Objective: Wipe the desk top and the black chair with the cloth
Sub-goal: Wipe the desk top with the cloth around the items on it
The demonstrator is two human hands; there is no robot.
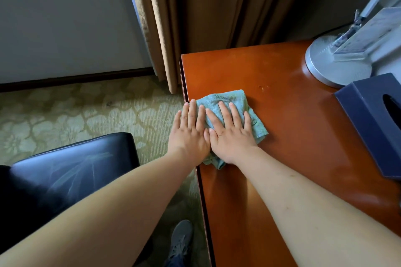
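A folded green cloth (pixel 225 98) lies on the reddish-brown desk top (pixel 282 128), close to the desk's left edge. Both hands press flat on it, side by side, fingers straight. My left hand (pixel 189 134) covers the cloth's left part and overhangs the desk edge. My right hand (pixel 231 132) lies on the cloth's middle. The black chair (pixel 71 165) stands on the carpet to the left of the desk, its glossy seat under my left forearm.
A silver lamp base (pixel 332 67) stands at the desk's far right, with a dark blue tissue box (pixel 368 115) in front of it. Brown curtains (pixel 206 17) hang behind the desk. My shoe (pixel 180 240) is on the patterned carpet (pixel 76 110) by the desk edge.
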